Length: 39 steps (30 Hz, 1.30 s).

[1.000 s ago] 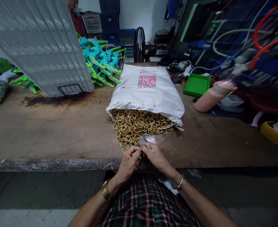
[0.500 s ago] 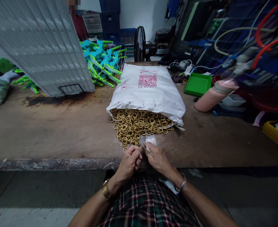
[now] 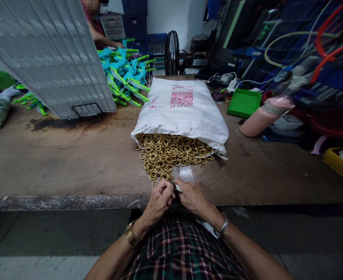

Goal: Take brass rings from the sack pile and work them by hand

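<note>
My left hand [image 3: 160, 197] is closed in a pinch at the table's front edge. A gold-coloured ring showed at its fingertips a moment ago; the fingers now mostly cover it. My right hand [image 3: 193, 197] grips a small tool [image 3: 177, 188] with a pale handle and a dark tip; its exact kind is unclear. The tool's tip meets the left fingertips. Just beyond my hands, a heap of gold-coloured rings [image 3: 160, 153] spills from the open mouth of a white woven sack [image 3: 180, 116] lying on its side.
The wooden table [image 3: 72, 163] carries a tilted, ribbed translucent panel [image 3: 72, 70] and teal-and-green plastic pieces [image 3: 127, 77] at left. To the right are a green tray [image 3: 244, 103], a pink bottle [image 3: 261, 118] and a yellow container [image 3: 339, 163]. Behind the panel, a co-worker's arm [image 3: 104, 39] reaches out.
My right hand has moved slightly left, bringing the tool against the left fingertips. The co-worker's arm now extends over the teal-and-green pieces. Sack and rings stay put.
</note>
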{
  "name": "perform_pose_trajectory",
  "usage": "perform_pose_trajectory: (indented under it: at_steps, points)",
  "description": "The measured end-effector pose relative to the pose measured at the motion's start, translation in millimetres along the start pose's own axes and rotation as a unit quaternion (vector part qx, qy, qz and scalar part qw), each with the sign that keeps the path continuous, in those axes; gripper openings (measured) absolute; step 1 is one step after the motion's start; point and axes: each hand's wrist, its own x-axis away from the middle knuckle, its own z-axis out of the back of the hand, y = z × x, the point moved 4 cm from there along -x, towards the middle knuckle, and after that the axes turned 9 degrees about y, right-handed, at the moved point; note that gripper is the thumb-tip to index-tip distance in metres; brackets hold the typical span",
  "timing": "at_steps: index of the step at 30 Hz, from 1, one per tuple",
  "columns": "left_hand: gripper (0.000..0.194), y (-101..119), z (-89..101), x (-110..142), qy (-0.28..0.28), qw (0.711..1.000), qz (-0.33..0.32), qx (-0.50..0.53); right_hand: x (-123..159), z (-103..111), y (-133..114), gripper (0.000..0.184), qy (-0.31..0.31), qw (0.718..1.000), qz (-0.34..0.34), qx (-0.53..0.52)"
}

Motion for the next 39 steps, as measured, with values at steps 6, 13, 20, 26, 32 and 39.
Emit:
perform_pose_trajectory:
  at_steps: [6,13,20,26,32,39]
  points:
    - [0.033,6.1,1.9,22.5,-0.072,0.996,0.034,0.041,-10.3,2.6,7.2,0.022,0.012,0.996,-0.043,0.074]
    - [0.032,1.7,14.5,19.0,0.001,0.969,0.129,0.210,-22.3,-1.8,2.0,0.017,0.129,0.991,-0.026,0.003]
    - [0.027,-1.8,17.9,15.8,0.008,0.950,0.163,0.265,-25.6,-6.9,-2.1,0.019,0.117,0.993,-0.023,0.026]
    - [0.027,-2.9,14.1,11.1,0.004,0.914,0.218,0.342,-27.4,1.1,3.9,0.018,0.123,0.989,-0.027,-0.072]
    - [0.030,5.1,10.8,-1.6,0.046,0.959,0.125,0.251,-20.2,10.2,8.2,0.021,0.101,0.964,-0.089,-0.231]
    - [0.036,7.3,8.0,-6.6,0.076,0.995,0.043,0.057,-10.8,13.1,-4.2,0.023,0.070,0.955,-0.059,-0.282]
